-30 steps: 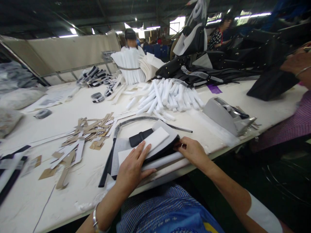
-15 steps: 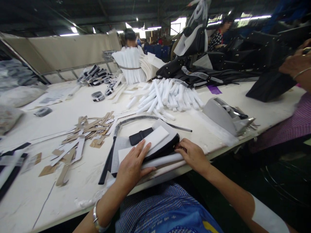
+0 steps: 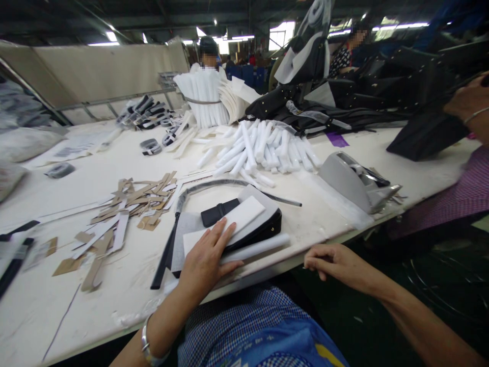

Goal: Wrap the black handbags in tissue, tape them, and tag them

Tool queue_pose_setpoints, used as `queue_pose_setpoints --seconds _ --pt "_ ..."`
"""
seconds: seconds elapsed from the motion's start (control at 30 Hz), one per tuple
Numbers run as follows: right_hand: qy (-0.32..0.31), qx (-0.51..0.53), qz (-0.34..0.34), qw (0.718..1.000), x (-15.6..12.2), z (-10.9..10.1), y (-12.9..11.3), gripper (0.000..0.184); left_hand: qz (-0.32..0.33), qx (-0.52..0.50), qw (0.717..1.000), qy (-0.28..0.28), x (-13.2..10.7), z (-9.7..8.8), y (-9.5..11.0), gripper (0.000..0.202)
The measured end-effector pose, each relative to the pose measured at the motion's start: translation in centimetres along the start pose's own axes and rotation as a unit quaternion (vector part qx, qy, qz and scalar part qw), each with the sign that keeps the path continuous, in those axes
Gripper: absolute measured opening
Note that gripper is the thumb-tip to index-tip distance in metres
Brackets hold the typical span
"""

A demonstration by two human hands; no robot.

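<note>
My left hand [image 3: 206, 257] lies flat, fingers stretched out, on a white card [image 3: 229, 221] that tops a black bag piece [image 3: 263, 228] near the table's front edge. A white paper roll [image 3: 260, 247] lies along the piece's near side. My right hand [image 3: 334, 261] hovers off the table edge to the right of the piece, fingers loosely curled with nothing visible in them. A black strap [image 3: 218, 211] and a long dark strip [image 3: 165, 255] lie by the card.
A grey tape dispenser [image 3: 353, 181] sits to the right. White paper rolls [image 3: 260, 150] are heaped mid-table, brown and white card strips [image 3: 130, 204] lie left. Another person's hand [image 3: 468, 102] holds black fabric at the far right. Black bags [image 3: 328, 112] are piled behind.
My right hand has let go of the black piece's right end and pulled back off the table edge. My left hand stays pressed on the card.
</note>
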State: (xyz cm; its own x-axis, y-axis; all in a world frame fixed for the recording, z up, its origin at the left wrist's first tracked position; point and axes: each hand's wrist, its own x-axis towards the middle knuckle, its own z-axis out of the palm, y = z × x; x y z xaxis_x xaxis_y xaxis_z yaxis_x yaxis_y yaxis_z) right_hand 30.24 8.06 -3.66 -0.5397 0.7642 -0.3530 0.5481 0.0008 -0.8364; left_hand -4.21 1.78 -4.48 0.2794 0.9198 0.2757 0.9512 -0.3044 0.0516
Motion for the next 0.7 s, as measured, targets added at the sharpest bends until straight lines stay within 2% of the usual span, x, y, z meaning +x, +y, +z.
queue_pose_setpoints --seconds 0.1,0.23,0.3,0.4,0.47,0.57,0.63,0.7 --pt "0.043 0.018 0.029 0.998 -1.1 0.0 2.6 0.029 0.007 0.008 1.000 0.005 0.0 0.1 -0.1 0.085" --pt "0.094 0.054 0.020 0.994 -1.8 0.6 5.7 0.030 0.015 0.012 1.000 0.010 0.0 0.3 -0.2 0.085" --pt "0.126 0.050 0.010 0.991 -2.3 1.1 6.2 0.028 0.014 0.012 1.000 0.011 0.1 0.3 -0.3 0.084" --pt "0.195 -0.013 -0.030 0.980 -2.9 2.2 4.8 0.026 0.004 0.008 1.000 0.002 0.1 0.2 -0.2 0.085" --pt "0.260 -0.104 -0.144 0.949 -2.5 3.1 2.9 0.020 -0.009 0.001 1.000 -0.009 0.2 -0.1 -0.1 0.086" --pt "0.293 -0.245 -0.349 0.856 -0.2 4.6 -0.2 0.023 -0.028 -0.013 0.999 -0.025 0.3 -0.6 0.1 0.085" --pt "0.276 -0.314 -0.406 0.813 2.1 5.6 -1.6 0.031 -0.039 -0.029 0.998 -0.041 0.5 -1.1 0.3 0.085" --pt "0.268 -0.354 -0.415 0.794 4.2 6.5 -2.3 0.033 -0.047 -0.049 0.996 -0.061 0.6 -1.6 0.3 0.081"
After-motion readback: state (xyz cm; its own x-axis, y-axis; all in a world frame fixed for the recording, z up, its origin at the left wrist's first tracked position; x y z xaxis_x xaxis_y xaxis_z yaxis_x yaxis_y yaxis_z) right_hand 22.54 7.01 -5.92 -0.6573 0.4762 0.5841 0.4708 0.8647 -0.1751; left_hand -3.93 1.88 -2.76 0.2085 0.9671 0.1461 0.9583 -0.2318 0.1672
